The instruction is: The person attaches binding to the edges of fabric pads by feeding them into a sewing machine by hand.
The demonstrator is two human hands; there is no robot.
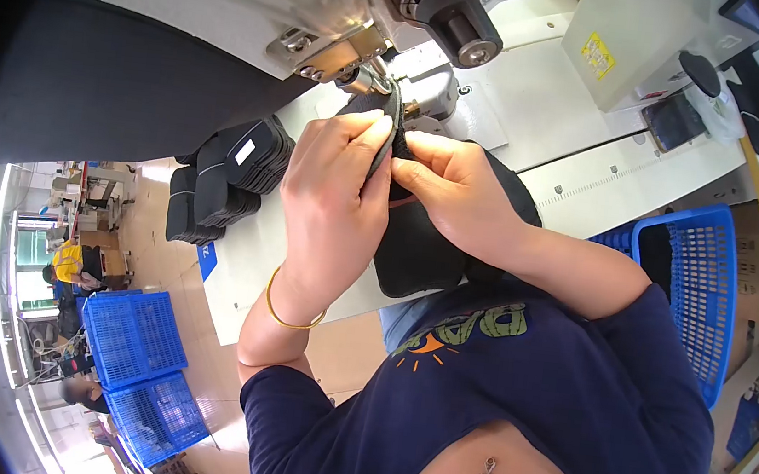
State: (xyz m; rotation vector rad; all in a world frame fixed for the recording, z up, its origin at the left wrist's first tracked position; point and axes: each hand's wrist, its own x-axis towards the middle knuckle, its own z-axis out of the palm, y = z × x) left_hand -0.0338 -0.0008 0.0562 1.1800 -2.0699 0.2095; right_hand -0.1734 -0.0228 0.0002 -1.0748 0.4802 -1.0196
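Observation:
My left hand [338,173], a gold bangle at its wrist, pinches the edge of a black fabric piece [415,255] between thumb and fingers. Close beside it, my right hand [459,185] is closed on the same piece, with its thumb pressed along the edge. The fabric edge runs up into the sewing head of an industrial sewing machine [353,45], just beyond my fingertips. The rest of the piece hangs below my hands toward my lap. Part of the edge is hidden by my fingers.
Stacks of black fabric pieces [229,175] stand at the left of the white worktable [581,166]. A blue basket [706,299] is at my right. A phone [674,123] lies on the table. Blue crates [133,341] stand on the floor, and other people are farther off at left.

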